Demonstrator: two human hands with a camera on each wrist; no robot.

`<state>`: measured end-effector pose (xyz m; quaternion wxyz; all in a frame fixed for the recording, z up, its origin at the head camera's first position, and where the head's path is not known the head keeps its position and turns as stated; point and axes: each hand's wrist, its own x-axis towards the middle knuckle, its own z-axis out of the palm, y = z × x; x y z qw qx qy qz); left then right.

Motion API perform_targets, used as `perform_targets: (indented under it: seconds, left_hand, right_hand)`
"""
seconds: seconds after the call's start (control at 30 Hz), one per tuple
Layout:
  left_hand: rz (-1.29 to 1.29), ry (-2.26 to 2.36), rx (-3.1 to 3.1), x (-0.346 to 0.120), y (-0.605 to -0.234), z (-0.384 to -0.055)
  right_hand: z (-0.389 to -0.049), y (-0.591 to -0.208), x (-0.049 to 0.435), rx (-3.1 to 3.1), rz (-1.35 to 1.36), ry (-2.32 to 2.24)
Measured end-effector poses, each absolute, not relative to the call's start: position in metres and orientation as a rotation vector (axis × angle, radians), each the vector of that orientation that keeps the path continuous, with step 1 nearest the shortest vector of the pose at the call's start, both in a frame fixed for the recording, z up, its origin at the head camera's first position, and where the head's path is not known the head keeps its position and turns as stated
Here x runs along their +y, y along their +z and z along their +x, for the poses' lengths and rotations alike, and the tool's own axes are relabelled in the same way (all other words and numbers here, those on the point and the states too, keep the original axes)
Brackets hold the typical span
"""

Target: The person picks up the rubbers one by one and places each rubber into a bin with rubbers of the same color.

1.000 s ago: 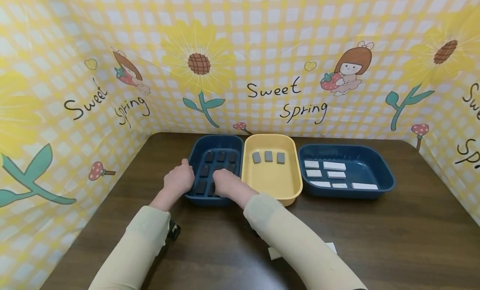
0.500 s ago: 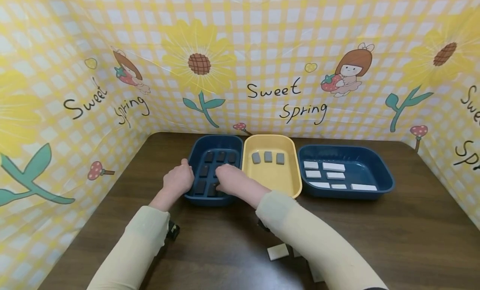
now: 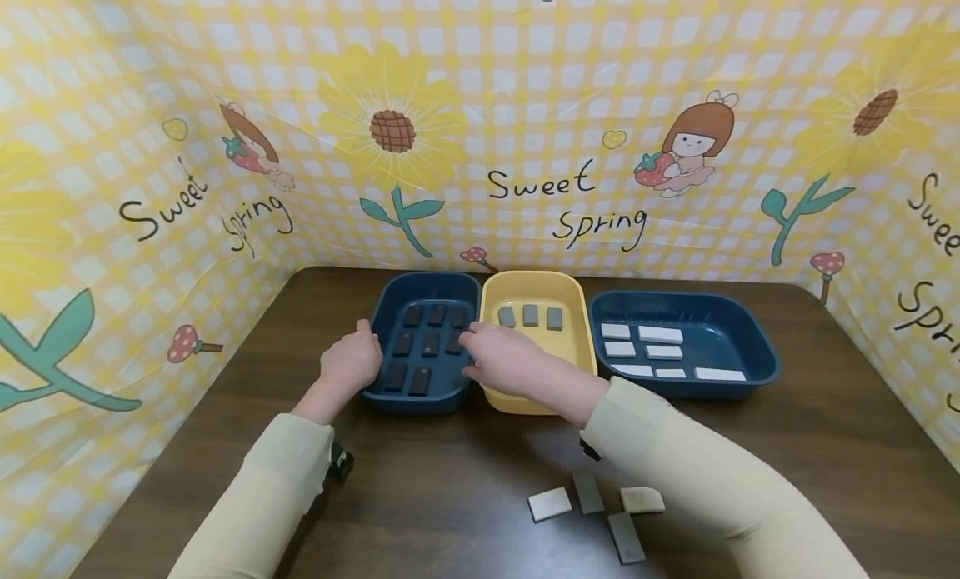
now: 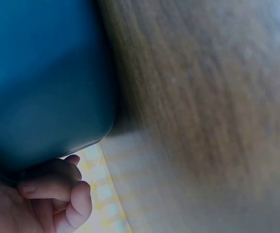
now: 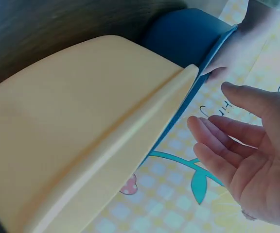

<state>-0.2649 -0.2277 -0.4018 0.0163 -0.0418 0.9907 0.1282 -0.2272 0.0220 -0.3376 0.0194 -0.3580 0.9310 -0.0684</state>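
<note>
My left hand [image 3: 348, 362] grips the left rim of a dark blue tray [image 3: 422, 403]. In the left wrist view its curled fingers [image 4: 52, 187] lie at the tray's wall. Several dark rectangular blocks [image 3: 430, 346] lie in rows inside that tray. My right hand [image 3: 513, 358] is over the seam between this tray and the yellow tray [image 3: 517, 402], holding nothing. The right wrist view shows its fingers loosely bent and the thumb apart from them. Three grey blocks [image 3: 530, 315] stand in a row at the back of the yellow tray.
Another blue tray [image 3: 727, 337], on the right, contains several white blocks [image 3: 660, 335]. On the wooden table near my right forearm lie a cream block [image 3: 550, 505], a grey block [image 3: 588, 493] and other pale blocks [image 3: 626, 537]. A checked cloth [image 3: 525, 104] hangs behind the table.
My right hand has lifted from the dark blocks and moved right to the yellow tray's edge, uncovering the blocks and the loose ones on the table. The left hand keeps its hold.
</note>
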Motion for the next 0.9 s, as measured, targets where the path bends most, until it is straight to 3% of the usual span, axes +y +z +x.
perform_targets:
  seconds: [0.6, 0.9]
  left_hand:
    - [-0.127, 0.406, 3.075, -0.230, -0.402, -0.264]
    - [-0.113, 0.404, 3.084, -0.229, -0.401, -0.264]
  right_hand:
    - [-0.191, -0.334, 0.114, 3.019, -1.167, -0.189]
    - [-0.166, -0.363, 0.138, 2.912, -1.518, -0.241]
